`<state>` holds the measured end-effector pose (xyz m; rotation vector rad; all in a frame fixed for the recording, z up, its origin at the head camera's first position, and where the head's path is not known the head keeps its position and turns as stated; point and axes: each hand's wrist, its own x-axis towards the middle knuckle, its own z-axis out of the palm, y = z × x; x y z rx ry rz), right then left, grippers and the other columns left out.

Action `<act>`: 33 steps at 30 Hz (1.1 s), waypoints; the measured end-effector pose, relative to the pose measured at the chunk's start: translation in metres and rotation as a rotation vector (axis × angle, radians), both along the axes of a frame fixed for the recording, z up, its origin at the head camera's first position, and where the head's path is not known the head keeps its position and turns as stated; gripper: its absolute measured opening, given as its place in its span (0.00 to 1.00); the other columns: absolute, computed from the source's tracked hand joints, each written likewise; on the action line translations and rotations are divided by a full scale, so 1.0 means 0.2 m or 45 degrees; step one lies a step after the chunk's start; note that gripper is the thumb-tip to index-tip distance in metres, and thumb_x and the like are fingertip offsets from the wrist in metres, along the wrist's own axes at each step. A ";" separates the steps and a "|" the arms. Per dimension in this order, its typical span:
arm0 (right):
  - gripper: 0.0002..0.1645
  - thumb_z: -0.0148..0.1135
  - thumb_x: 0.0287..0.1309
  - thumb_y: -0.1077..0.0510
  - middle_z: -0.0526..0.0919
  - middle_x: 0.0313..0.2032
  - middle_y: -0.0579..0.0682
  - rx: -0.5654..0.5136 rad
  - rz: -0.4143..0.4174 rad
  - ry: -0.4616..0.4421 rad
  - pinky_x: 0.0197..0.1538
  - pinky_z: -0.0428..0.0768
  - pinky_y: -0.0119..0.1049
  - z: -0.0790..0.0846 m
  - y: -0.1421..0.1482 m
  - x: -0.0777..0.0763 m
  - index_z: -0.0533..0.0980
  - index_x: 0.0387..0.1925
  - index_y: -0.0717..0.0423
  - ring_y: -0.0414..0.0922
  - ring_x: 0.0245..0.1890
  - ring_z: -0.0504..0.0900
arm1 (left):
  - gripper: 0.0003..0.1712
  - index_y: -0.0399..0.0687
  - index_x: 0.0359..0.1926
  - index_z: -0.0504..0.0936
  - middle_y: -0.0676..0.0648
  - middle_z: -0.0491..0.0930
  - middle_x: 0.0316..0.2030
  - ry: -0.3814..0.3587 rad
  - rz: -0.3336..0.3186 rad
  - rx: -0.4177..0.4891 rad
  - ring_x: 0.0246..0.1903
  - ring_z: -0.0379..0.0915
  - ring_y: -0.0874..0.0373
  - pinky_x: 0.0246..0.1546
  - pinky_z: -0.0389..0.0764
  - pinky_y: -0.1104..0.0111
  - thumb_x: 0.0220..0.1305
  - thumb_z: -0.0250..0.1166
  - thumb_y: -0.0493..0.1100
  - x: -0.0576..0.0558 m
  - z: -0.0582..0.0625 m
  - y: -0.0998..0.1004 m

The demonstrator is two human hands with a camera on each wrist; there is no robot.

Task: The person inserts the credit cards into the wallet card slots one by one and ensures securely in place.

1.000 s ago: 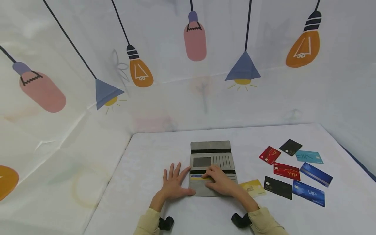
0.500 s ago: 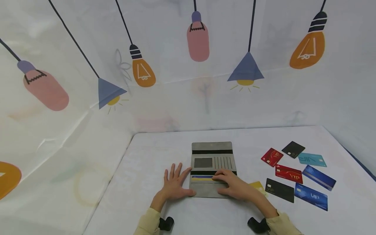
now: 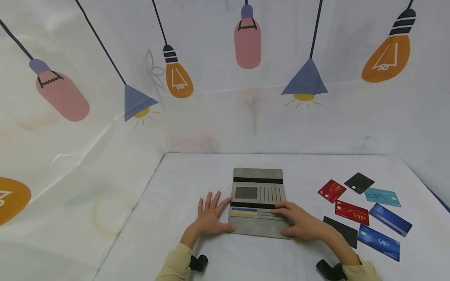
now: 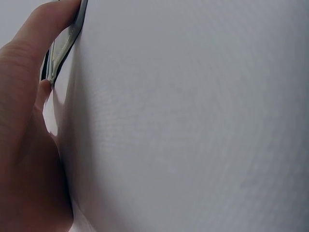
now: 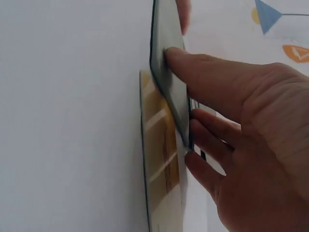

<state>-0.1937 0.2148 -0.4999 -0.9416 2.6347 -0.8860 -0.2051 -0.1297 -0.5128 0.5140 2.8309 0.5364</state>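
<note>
Apparently for steadying, splayed left hand (image 3: 211, 221) touches wallet (image 3: 258, 229) between hands. Right hand (image 3: 301, 221), loosely bent, touches its right side, perhaps flattening it. Yellow card (image 5: 155, 135) beneath right hand, other cards (image 3: 352, 212) rightward.

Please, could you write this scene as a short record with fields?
wallet: gray, open, on white table
left hand: spread, touching the wallet's left edge
right hand: thumb and fingers on the wallet's right side
inserted edges: blue and yellow, left slots
loose yellow card: mostly hidden in head view
other loose cards: seven, right of wallet
</note>
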 end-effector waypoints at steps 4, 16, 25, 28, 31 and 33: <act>0.34 0.71 0.55 0.47 0.70 0.63 0.56 0.005 -0.011 -0.019 0.59 0.74 0.60 0.02 0.06 0.01 0.75 0.62 0.52 0.59 0.62 0.69 | 0.55 0.63 0.75 0.57 0.39 0.43 0.78 0.010 -0.002 0.006 0.76 0.28 0.35 0.68 0.32 0.35 0.50 0.68 0.71 0.00 0.01 0.00; 0.37 0.74 0.45 0.47 0.70 0.61 0.59 0.056 -0.135 -0.171 0.56 0.74 0.66 0.08 0.29 0.01 0.77 0.59 0.50 0.63 0.61 0.66 | 0.54 0.61 0.75 0.58 0.38 0.43 0.78 0.031 -0.017 0.017 0.75 0.28 0.34 0.68 0.31 0.34 0.51 0.69 0.69 -0.01 0.03 0.01; 0.37 0.78 0.39 0.48 0.67 0.62 0.58 0.106 -0.183 -0.198 0.57 0.72 0.67 0.09 0.31 0.02 0.77 0.55 0.44 0.63 0.62 0.64 | 0.54 0.60 0.75 0.58 0.38 0.43 0.78 0.029 -0.013 0.034 0.75 0.28 0.34 0.68 0.30 0.34 0.51 0.68 0.70 -0.01 0.02 0.01; 0.30 0.78 0.41 0.53 0.70 0.58 0.57 0.109 -0.180 -0.113 0.57 0.73 0.65 0.07 0.29 0.01 0.78 0.51 0.47 0.61 0.59 0.67 | 0.54 0.60 0.75 0.58 0.37 0.43 0.77 0.032 -0.017 0.049 0.75 0.28 0.33 0.68 0.29 0.34 0.51 0.68 0.69 -0.01 0.02 0.00; 0.26 0.78 0.42 0.54 0.72 0.55 0.55 0.093 -0.190 -0.070 0.57 0.73 0.64 0.06 0.29 0.00 0.80 0.47 0.46 0.59 0.57 0.68 | 0.54 0.60 0.75 0.59 0.38 0.44 0.77 0.033 -0.009 0.051 0.75 0.28 0.34 0.68 0.30 0.34 0.50 0.69 0.69 -0.01 0.01 0.00; 0.24 0.78 0.43 0.54 0.73 0.53 0.53 0.085 -0.184 -0.061 0.56 0.74 0.63 0.06 0.29 0.00 0.80 0.45 0.45 0.58 0.55 0.69 | 0.54 0.62 0.75 0.58 0.39 0.43 0.78 0.024 0.000 0.041 0.76 0.28 0.35 0.69 0.30 0.35 0.50 0.68 0.70 -0.01 0.00 0.00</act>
